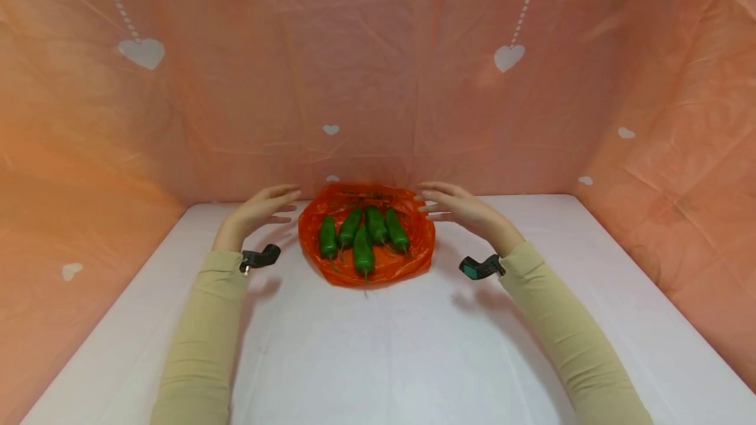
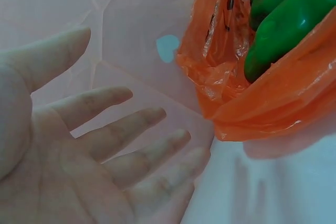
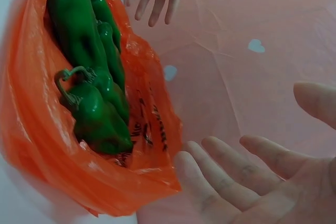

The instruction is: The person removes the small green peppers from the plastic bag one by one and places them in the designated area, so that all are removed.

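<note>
In the head view, near the far edge of the white desk (image 1: 331, 353): an orange plastic bag (image 1: 390, 266), spread wide, with five green peppers (image 1: 363, 254) lying in it, one nearer the front than the other four. Just beside the bag's left rim, the left hand (image 1: 256, 212), fingers stretched toward it, grip wide. On the other side, the right hand (image 1: 463, 208), grip likewise wide, fingertips overlapping the bag's rim in sight; cannot tell whether touching. Dark wrist cameras (image 1: 260, 257) by the ends of pale sleeves (image 1: 197, 340). Behind and at both sides, orange sheeting (image 1: 366, 84) printed with white hearts (image 1: 142, 53). In the left wrist view, left palm facing the lens, thumb well apart from the spread fingers, all clear of the bag; dark lettering (image 2: 230, 3) inside it, glossy peppers above the folded rim. In the right wrist view, right fingers loosely spread, thumb well off, little fingertip right by the bag's edge; curved stems on the peppers, left hand beyond.
</note>
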`<move>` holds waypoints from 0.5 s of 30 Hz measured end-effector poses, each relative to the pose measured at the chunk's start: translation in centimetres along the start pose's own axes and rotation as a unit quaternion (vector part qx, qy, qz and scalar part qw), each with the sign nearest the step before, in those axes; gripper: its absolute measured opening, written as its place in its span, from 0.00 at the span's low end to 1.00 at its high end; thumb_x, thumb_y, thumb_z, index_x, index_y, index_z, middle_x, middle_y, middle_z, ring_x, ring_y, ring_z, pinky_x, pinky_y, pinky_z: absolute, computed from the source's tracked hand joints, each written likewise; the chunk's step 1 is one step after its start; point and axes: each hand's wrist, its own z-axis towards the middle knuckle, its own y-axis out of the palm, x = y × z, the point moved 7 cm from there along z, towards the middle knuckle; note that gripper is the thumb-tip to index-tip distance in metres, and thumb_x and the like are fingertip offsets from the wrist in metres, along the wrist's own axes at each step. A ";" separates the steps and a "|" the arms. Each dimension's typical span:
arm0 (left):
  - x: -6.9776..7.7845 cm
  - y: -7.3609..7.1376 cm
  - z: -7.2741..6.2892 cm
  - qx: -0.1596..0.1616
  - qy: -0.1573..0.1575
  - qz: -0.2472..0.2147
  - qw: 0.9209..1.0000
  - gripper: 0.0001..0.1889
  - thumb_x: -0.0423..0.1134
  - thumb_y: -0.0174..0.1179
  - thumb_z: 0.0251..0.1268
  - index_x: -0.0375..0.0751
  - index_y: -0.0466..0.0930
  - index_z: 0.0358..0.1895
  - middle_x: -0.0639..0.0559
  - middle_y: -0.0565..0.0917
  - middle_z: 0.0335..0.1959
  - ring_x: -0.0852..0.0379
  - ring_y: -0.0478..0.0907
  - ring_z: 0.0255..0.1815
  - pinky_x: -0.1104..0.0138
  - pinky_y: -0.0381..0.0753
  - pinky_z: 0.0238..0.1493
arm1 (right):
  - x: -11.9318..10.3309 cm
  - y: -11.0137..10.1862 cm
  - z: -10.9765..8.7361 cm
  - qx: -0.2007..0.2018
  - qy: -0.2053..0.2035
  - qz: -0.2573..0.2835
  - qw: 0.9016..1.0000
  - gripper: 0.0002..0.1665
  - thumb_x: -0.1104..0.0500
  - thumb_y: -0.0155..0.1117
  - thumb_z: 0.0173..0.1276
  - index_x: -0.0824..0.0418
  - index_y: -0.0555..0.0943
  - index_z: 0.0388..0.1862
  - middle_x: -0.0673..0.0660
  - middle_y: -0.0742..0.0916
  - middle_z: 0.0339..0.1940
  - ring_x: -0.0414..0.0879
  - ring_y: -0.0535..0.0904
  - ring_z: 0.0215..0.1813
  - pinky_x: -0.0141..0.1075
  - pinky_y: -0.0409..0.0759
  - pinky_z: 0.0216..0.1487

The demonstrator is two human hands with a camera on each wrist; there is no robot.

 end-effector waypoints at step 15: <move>-2.3 0.2 0.5 0.005 -0.061 -0.038 0.997 0.37 0.49 0.46 0.75 0.26 0.43 0.73 0.27 0.56 0.70 0.31 0.60 0.67 0.46 0.64 0.65 | 1.8 1.5 1.0 -0.020 0.042 -0.015 0.999 0.33 0.55 0.46 0.77 0.73 0.55 0.72 0.73 0.65 0.69 0.68 0.63 0.67 0.53 0.66 0.66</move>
